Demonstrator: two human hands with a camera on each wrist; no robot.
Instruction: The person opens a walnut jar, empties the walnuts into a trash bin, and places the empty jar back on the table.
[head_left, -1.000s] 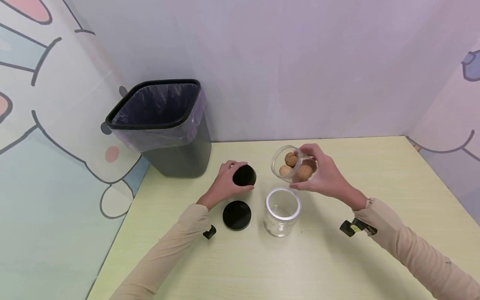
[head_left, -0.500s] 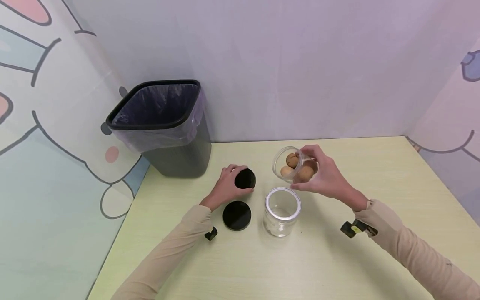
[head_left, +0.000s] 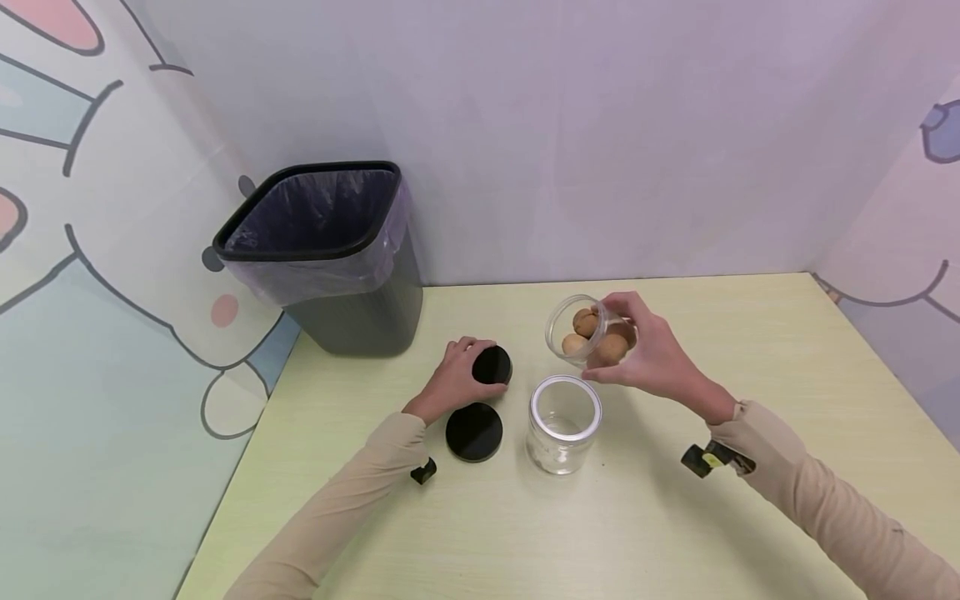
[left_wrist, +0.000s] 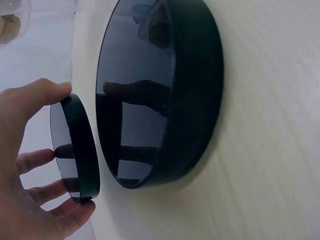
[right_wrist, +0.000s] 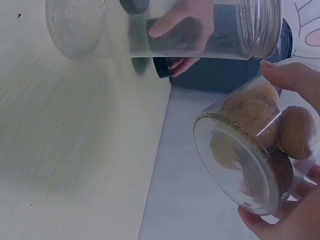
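Observation:
My left hand (head_left: pixel 456 381) holds a black lid (head_left: pixel 492 366) by its edge, thumb on one side and fingers on the other. Just nearer to me a second, wider black lid (head_left: pixel 474 432) lies flat on the table. In my right hand (head_left: pixel 660 354) is a clear jar (right_wrist: pixel 240 165), tilted with its mouth to the left. Several walnuts (head_left: pixel 586 322) are inside it. Below that mouth, an open clear jar (head_left: pixel 561 450) stands upright on the table, and I see nothing in it.
A grey bin (head_left: pixel 352 317) with a plastic liner stands at the back left of the pale table (head_left: pixel 480 533). A plain wall (head_left: pixel 600 150) rises behind the table's far edge.
My left hand has lowered the black lid slightly toward me, closer to the lid on the table. The right hand and its tilted jar have barely moved.

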